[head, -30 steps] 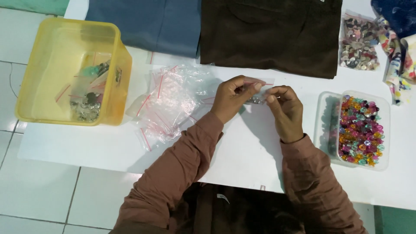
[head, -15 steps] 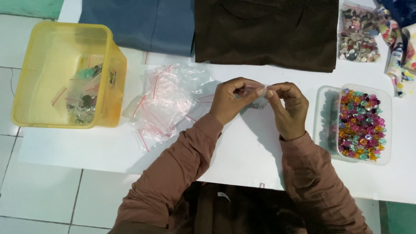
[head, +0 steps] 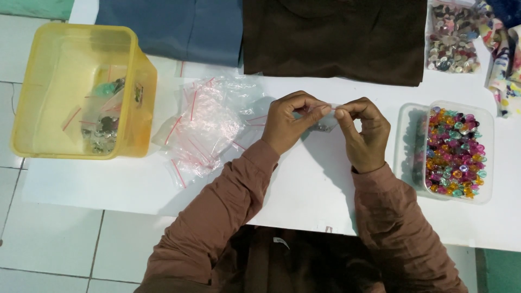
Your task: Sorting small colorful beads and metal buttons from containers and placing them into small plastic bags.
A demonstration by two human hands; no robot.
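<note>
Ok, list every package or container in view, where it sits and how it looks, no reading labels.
Small clear bag: pinched between left hand and right hand, dark bits inside.
Pile of empty clear zip bags: left of the hands, red seal strips.
Yellow tub: far left, rectangular, translucent, filled bags inside.
Clear tray: right, rectangular, multicoloured beads.
Clear pack: top right, pale beads.

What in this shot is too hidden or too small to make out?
Head view:
- Small bag pinched between left hand and right hand: contents too small, fingers cover most.
- Yellow bin: filled bags blurred.
- Bead tray: near wall hides some beads.
- Top-right tray: cut by edge.
</note>
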